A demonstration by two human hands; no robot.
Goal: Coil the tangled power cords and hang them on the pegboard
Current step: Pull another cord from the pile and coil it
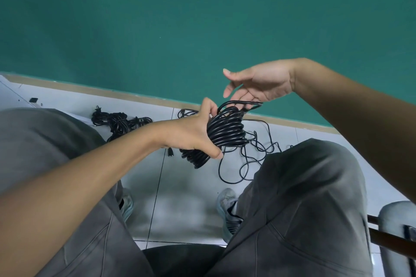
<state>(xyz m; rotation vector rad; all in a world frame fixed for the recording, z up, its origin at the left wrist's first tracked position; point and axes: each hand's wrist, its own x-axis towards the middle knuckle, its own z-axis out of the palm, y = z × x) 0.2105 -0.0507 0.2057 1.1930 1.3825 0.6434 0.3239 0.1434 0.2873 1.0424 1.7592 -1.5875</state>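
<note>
My left hand [193,132] grips a thick coil of black power cord [226,129], thumb below and fingers over the top. One strand [245,103] loops off the top of the coil and runs under the fingers of my right hand [258,83], which hovers just above and to the right with fingers spread. The loose tail of the cord [249,155] trails in loops on the floor below the coil. A second tangled pile of black cords [119,121] lies on the floor to the left. No pegboard is in view.
I am seated, with grey-trousered knees [304,186] on both sides and shoes [227,207] on the pale tiled floor [180,198]. A green wall [202,18] with a tan baseboard stands close ahead. A chair part [396,227] shows at the lower right.
</note>
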